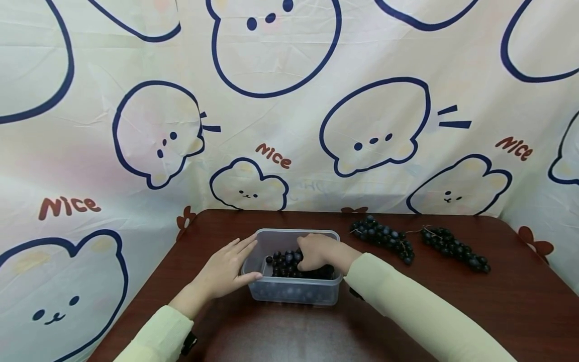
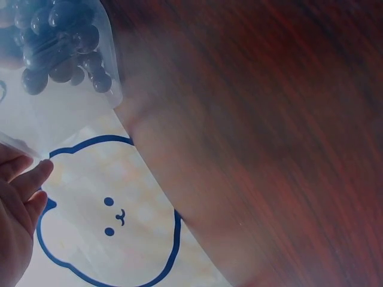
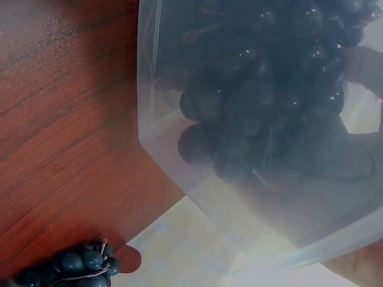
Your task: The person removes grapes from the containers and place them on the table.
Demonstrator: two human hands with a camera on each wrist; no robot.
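Observation:
A clear plastic container stands on the table with dark grapes inside it. My right hand reaches over its right side, and its curled fingers and thumb grip the bunch; the fingertips are partly hidden. Through the cloudy wall in the right wrist view, the grapes lie against the fingers. At the container's left side, my left hand rests on the rim, its fingers extended and thumb spread along the near edge. The left wrist view shows that hand beside the container wall.
Two more bunches of dark grapes lie at the back right of the brown table: one bunch nearer the container, another bunch farther right. A cloth with bear drawings hangs behind and at the sides.

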